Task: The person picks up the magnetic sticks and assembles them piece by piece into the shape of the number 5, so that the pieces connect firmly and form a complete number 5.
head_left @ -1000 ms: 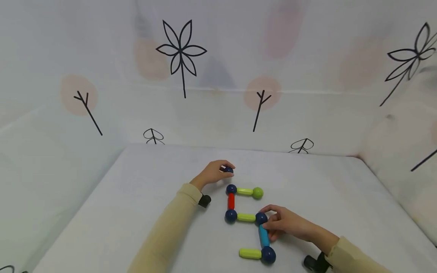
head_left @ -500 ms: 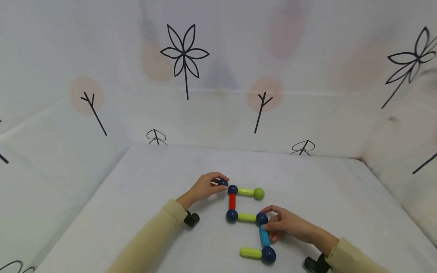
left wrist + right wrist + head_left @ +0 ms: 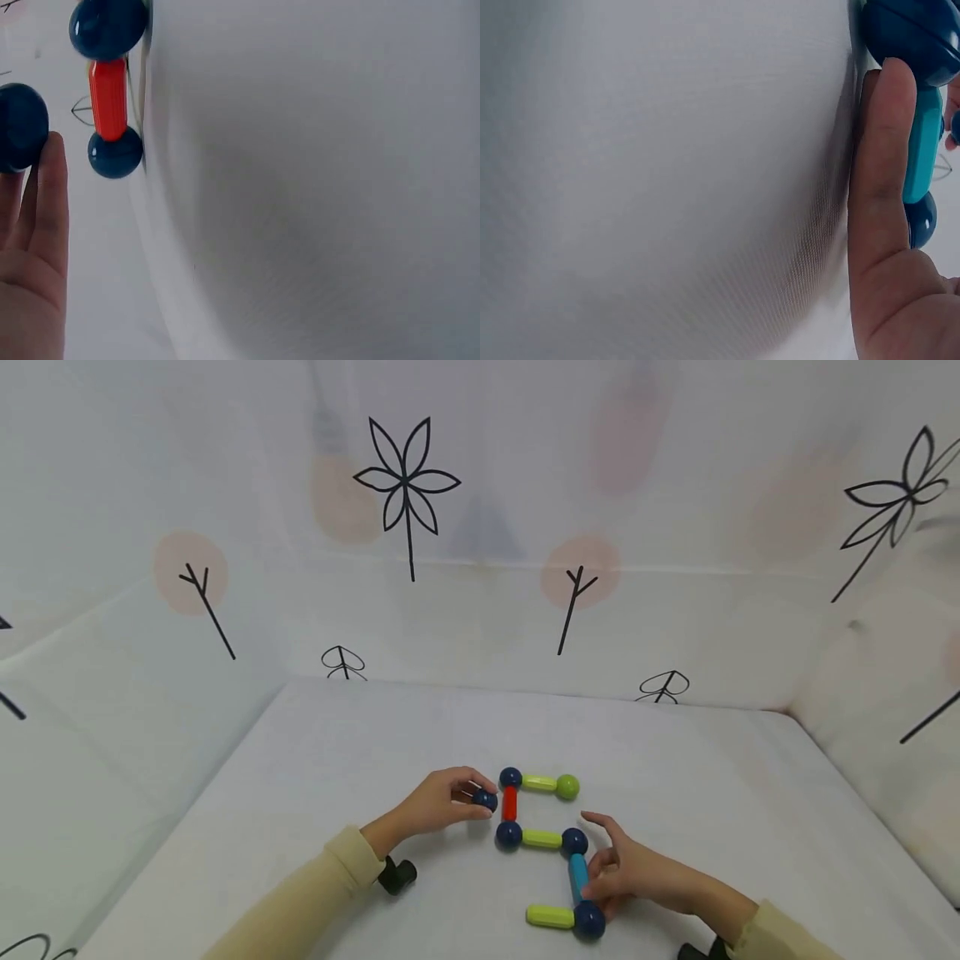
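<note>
My left hand [image 3: 441, 802] pinches a dark blue ball [image 3: 485, 800], just left of a red stick [image 3: 509, 804] with dark blue balls at its ends. My right hand [image 3: 641, 868] is beside a light blue stick [image 3: 578, 877], its index finger lifted and straight. The thumb lies along this stick, its tip close to the lower blue ball [image 3: 922, 37] in the right wrist view; I cannot tell if it presses. Sticks and balls form one zigzag: a green ball [image 3: 567, 787] ends the top lime stick [image 3: 539, 783], another lime stick [image 3: 542, 839] crosses the middle, and a third [image 3: 550, 917] points left below.
The pieces lie on a white-covered table [image 3: 375, 735]. White fabric walls [image 3: 480, 627] with line-drawn plants stand behind and at both sides. A black wrist camera [image 3: 397, 877] sits by the left sleeve.
My left hand has brought the blue ball down from above the figure's top to beside the red stick. My right index finger has lifted off the middle-right ball, and the thumb has shifted down the light blue stick.
</note>
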Demonstrator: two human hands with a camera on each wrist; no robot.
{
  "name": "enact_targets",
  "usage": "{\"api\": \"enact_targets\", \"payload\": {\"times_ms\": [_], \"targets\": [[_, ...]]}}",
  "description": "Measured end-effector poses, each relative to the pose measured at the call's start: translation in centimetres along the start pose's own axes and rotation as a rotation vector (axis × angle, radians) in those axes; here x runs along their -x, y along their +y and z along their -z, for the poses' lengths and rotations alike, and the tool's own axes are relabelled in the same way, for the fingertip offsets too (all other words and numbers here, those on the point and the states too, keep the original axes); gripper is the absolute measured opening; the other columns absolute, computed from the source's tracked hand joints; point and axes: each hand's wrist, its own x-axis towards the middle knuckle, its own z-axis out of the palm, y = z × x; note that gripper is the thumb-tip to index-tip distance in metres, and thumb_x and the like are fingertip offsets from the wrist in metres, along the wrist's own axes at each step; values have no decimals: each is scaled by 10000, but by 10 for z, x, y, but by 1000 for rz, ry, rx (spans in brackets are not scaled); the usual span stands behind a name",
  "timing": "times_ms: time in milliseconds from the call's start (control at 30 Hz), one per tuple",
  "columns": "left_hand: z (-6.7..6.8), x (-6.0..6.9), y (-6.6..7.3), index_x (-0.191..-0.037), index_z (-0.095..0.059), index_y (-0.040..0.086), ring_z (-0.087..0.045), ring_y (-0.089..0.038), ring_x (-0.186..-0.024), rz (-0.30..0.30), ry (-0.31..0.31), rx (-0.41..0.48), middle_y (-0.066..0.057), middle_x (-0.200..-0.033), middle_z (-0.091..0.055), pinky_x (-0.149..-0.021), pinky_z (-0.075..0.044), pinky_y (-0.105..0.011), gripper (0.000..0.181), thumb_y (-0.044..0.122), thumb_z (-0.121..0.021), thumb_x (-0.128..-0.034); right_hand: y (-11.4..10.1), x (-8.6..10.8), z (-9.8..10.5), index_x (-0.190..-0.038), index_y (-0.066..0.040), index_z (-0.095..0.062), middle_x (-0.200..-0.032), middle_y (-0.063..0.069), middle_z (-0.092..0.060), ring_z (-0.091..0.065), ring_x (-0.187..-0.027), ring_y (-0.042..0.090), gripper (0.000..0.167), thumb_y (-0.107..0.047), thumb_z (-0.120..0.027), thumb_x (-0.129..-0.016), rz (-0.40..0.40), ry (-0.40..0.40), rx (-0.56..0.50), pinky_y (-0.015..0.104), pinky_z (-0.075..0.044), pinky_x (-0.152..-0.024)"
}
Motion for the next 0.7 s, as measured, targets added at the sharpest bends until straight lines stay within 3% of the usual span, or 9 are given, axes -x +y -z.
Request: {"api": "enact_targets", "payload": {"times_ms": [233,500,700], "targets": [[-14,11,8,-1030,-643,158,-586,-58,-930,-16,-123,50,84,-1014,-602,-812,-489,-211,294,107,-768,-768,2,7,-8,-1423,-127,114,-934,104,-542,-609,-692,220,1104,-121,-769,-760,49,-2,20,327,-518,-629],[-27,22,21,-1001,-656,141,-568,-48,-948,-189,-205,47,83,-1017,-623,-842,-482,-238,266,120,-771,-762,4,11,-15,-1425,-113,92,-915,95,-549,-575,-775,217,1093,-121,-772,-755,100,33,51,316,-471,-678],[-38,27,30,-1020,-647,84,-560,2,-924,-208,-342,73,116,-1012,-621,-821,-485,-216,268,118,-756,-777,9,15,-13,-1420,-115,100,-921,88,-550,-576,-782,205,1086,-106,-765,-763,105,27,8,309,-486,-686]]}}
